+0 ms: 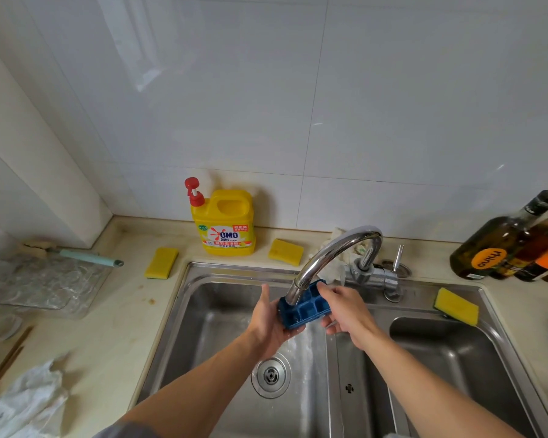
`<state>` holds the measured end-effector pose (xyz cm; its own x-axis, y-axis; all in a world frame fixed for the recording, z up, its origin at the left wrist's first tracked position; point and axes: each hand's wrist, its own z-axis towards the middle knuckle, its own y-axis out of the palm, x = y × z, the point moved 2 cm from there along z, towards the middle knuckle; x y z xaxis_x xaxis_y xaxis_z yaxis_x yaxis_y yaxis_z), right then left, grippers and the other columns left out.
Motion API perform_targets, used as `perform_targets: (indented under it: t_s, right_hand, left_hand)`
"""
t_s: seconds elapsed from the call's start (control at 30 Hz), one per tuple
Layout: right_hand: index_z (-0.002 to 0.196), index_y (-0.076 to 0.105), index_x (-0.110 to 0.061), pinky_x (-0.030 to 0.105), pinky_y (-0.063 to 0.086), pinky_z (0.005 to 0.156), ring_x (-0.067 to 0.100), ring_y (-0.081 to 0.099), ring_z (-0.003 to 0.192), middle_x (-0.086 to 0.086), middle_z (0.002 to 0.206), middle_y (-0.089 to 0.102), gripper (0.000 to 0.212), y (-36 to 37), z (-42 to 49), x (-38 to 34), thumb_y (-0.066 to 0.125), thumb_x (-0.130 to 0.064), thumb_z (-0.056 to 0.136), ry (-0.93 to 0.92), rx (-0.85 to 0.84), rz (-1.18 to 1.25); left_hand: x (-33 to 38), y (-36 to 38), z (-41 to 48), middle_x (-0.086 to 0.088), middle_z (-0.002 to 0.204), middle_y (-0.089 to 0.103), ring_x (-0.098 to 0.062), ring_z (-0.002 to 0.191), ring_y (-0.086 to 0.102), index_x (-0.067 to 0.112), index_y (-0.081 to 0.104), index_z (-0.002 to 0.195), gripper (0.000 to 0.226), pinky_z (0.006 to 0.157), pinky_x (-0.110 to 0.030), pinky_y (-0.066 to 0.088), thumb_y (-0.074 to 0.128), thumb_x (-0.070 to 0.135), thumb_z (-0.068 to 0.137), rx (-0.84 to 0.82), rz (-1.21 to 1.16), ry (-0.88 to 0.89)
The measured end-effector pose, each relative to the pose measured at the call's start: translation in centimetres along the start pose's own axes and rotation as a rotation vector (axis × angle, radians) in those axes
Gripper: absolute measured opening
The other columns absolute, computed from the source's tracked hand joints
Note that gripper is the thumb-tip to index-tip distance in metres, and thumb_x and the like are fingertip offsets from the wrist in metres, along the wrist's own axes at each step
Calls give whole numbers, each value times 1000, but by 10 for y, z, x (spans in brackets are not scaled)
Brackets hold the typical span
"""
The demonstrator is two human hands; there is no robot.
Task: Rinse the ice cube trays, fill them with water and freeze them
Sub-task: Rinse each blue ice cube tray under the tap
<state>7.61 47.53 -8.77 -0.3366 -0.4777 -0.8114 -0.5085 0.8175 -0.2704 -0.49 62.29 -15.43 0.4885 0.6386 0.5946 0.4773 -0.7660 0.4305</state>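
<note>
While the blue ice cube tray [307, 306] sits right under the mouth of the chrome faucet [336, 248], it is held in both hands over the left basin of the steel double sink [209, 311], so anything that spills should fall toward the drain [270, 374] and not onto the desk [114, 327]. The left hand [268, 324] cups the near left end from below, thumb raised along the edge. The right hand [345, 314] grasps the right side, fingers wrapped over the rim. Holding both ends would let the person keep the open cells facing up and shift the tray so each cell passes under the spout. I cannot make out the stream itself, but white splashes on the basin floor beneath the tray suggest the water is on. To my eye this is the rinsing step, and filling and freezing are not yet done.

Behind the sink a yellow OMO dish soap bottle [228, 229] stands against the tiled wall, with yellow sponges on either side of it [161, 262] [285, 251]. A third sponge [456, 306] rests on the rim of the right basin. Dark oil bottles [494, 245] crowd the right corner, and a green-handled brush [86, 257] lies far left.
</note>
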Motion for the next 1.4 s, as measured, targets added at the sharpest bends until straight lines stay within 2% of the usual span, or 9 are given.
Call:
perform_targets:
  t_s: [0.2,0.4,0.57,0.67,0.83,1.0,1.13,1.27,1.4]
  right_hand:
    - [101,67,-9,31,56,54,16,63,53,12,84,69,37,5,-3,-1,54,-43,102,16,-15,-1]
    - [104,66,-12,32,56,56,18,63,54,13,91,71,35,2,-6,-4,53,-44,102,32,-21,47]
    - [105,67,-12,33,58,63,19,63,60,13,89,68,40,-2,-10,5,51,-49,101,65,-33,16]
    - [104,66,-16,35,62,64,20,64,62,14,91,69,36,2,-13,10,51,-49,102,84,-51,21]
    - [108,68,-14,42,63,69,23,65,64,18,99,71,34,13,-9,6,52,-44,104,97,-82,141]
    - [108,71,-8,35,60,62,25,67,68,21,102,72,37,27,-4,-1,59,-43,101,116,-99,260]
    - [109,66,-4,36,60,62,29,66,65,22,94,71,37,42,-6,1,59,-39,102,158,-162,248]
    - [109,64,-6,35,58,61,29,66,64,22,94,71,32,52,-6,3,53,-37,105,182,-180,214]
    - [109,64,-5,35,59,61,27,66,60,20,89,72,43,50,-5,7,51,-46,104,193,-185,190]
  left_hand:
    - [0,-6,-5,-18,121,72,-33,118,65,10,61,132,92,93,-40,56,8,76,96,58,26,9]
    - [9,-1,-5,-19,114,74,-33,112,67,8,65,126,90,82,-36,58,9,73,98,49,62,-2]
    - [2,3,-8,-17,120,72,-33,114,67,10,65,126,84,86,-41,58,15,71,100,81,66,0]
    - [9,3,-12,-16,118,73,-33,114,67,12,70,122,82,90,-44,57,18,71,100,89,75,40]
    - [34,3,-19,-15,117,71,-34,112,65,16,72,118,81,75,-38,55,19,73,98,109,121,92]
    - [52,-9,-30,-10,113,73,-30,107,67,18,71,115,72,67,-36,57,27,72,98,180,163,129]
    - [56,-23,-41,-11,109,74,-30,102,70,17,72,109,65,66,-38,61,33,69,99,248,188,150]
    - [54,-31,-49,-9,101,77,-29,99,72,17,75,104,58,74,-43,64,40,63,101,297,226,170]
    - [48,-30,-54,-12,104,76,-30,99,72,13,73,108,41,65,-37,62,54,48,100,299,237,180]
